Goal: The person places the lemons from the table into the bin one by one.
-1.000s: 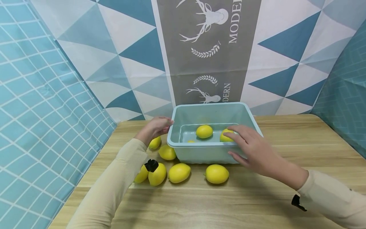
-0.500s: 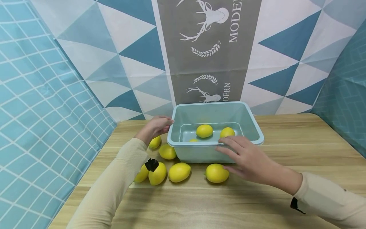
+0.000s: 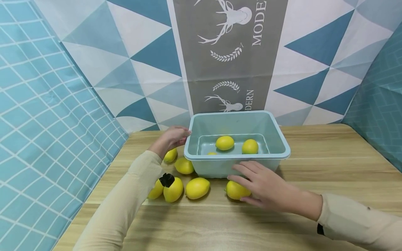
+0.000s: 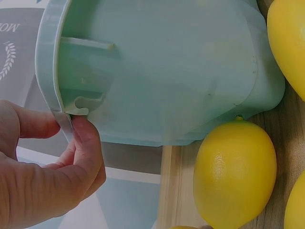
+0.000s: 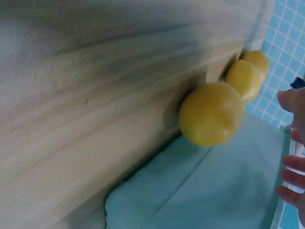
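Note:
A light blue-green plastic bin stands on the table. My left hand pinches its left rim between thumb and fingers, plain in the left wrist view, where the hand shows close up. My right hand hovers at a lemon in front of the bin, its fingers loosely bent and spread over it. In the right wrist view a gap shows between that lemon and the fingers. Inside the bin lie a lemon, another lemon and part of a third.
Several more lemons lie left of and before the bin, among them one lemon at the front and one lemon beside the bin's left wall. A patterned cloth wall rises behind. Wooden tabletop extends to the right.
My right hand has moved down and left, from over the bin's front rim to the lemon in front. The left hand stays on the rim.

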### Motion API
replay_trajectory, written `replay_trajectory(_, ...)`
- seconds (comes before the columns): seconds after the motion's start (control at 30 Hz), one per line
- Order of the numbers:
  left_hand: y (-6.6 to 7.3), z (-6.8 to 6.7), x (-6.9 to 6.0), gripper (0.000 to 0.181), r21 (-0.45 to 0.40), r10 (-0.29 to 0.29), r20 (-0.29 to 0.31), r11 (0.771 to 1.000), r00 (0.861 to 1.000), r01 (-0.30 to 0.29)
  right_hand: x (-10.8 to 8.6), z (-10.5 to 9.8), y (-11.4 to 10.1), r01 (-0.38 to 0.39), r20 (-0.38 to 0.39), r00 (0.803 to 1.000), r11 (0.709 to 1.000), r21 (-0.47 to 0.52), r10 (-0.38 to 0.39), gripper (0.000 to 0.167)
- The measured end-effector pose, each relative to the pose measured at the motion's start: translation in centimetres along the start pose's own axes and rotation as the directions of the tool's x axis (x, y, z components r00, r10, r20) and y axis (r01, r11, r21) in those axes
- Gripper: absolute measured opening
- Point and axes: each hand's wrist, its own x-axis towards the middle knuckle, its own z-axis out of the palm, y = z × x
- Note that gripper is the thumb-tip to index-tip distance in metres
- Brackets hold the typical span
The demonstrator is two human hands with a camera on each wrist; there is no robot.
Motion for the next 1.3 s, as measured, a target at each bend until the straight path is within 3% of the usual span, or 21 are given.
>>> replay_trajectory(0.23, 0.0, -0.1, -0.2, 0.042, 0.004, -0.008, 0.009, 1.000, 1.000, 0.008, -0.2, 0.7, -0.8, -0.070, 0.165, 0.984, 0.996, 0.048, 0.062, 0.068)
replay_trajectory(0.57, -0.1, -0.1, -0.1, 0.042, 0.005, -0.005, 0.007, 1.000, 1.000, 0.005, 0.1, 1.0, -0.6, -0.188, 0.345, 0.930, 0.971, 0.147, 0.128, 0.062)
replay_trajectory(1.1, -0.1, 0.0, 0.1, 0.042, -0.015, -0.004, 0.007, 1.000, 1.000, 0.004, 0.4, 2.4, -0.4, -0.181, 0.416, 0.905, 0.967, 0.179, 0.092, 0.057)
replay_trajectory(1.3, 0.0, 0.0, 0.0, 0.042, -0.022, -0.005, 0.004, 1.000, 1.000, 0.005, 0.7, 2.8, -0.4, -0.156, 0.404, 0.912, 0.972, 0.176, 0.074, 0.056)
